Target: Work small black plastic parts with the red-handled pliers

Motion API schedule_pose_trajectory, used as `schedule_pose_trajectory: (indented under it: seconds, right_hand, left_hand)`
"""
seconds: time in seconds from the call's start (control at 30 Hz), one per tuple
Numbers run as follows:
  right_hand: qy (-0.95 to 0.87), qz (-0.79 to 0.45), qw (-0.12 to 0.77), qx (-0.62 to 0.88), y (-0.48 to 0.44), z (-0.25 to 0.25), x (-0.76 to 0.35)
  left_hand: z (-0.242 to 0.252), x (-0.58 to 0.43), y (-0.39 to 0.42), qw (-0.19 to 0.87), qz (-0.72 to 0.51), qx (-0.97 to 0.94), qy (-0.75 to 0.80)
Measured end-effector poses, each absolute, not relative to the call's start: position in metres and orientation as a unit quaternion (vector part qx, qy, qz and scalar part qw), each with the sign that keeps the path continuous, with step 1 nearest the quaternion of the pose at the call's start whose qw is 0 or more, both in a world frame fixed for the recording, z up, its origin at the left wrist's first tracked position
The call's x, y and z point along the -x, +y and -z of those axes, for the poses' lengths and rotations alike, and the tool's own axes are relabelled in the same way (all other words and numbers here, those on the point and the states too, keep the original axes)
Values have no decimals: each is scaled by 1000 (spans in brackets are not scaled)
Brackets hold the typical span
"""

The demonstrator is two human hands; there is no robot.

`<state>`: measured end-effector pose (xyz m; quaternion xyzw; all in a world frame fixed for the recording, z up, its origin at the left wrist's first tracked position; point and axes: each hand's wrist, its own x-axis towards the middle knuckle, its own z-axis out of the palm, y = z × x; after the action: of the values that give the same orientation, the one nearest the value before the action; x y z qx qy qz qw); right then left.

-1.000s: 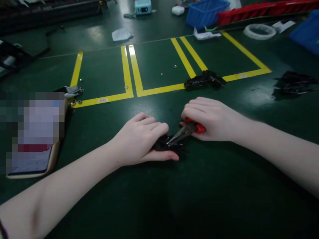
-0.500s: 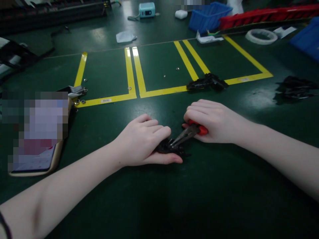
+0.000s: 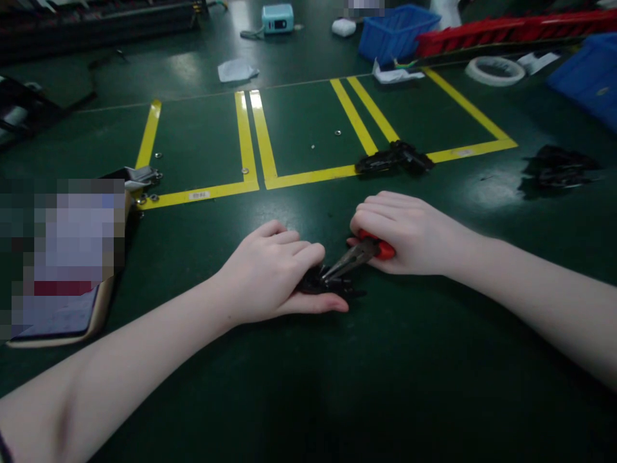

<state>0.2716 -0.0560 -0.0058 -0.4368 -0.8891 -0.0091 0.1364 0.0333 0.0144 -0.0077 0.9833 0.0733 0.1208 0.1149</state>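
My left hand [image 3: 277, 273] is closed around a small black part [image 3: 340, 288], with the thumb along its near side. Much of that part is hidden under the fingers, and I cannot make out its kind. My right hand [image 3: 398, 231] grips red-handled long-nose pliers [image 3: 351, 258]. The jaws of the pliers point left and down, and their tips reach the black part beside my left fingers. Beyond my right hand, more black parts [image 3: 395, 158] lie across the yellow tape.
A phone [image 3: 72, 270] lies at the left, near several small metal rings [image 3: 154, 197]. Yellow tape [image 3: 202, 195] marks areas on the green table. Another black cluster [image 3: 562, 166] sits at right. Farther back are blue bins [image 3: 398, 35], a tape roll [image 3: 495, 71] and a light-blue device [image 3: 278, 19].
The whole view has shifted slightly, so things appear a little farther left. Both hands keep their grips, and the pliers' tips stay at the black part.
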Motion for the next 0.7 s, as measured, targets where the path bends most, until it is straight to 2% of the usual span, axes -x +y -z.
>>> schedule_pose_trajectory:
  seconds: [0.7]
  right_hand:
    - [-889,9,147,434,-55,7,-273]
  left_hand:
    - [7,-31,16,129,-148,-980,38]
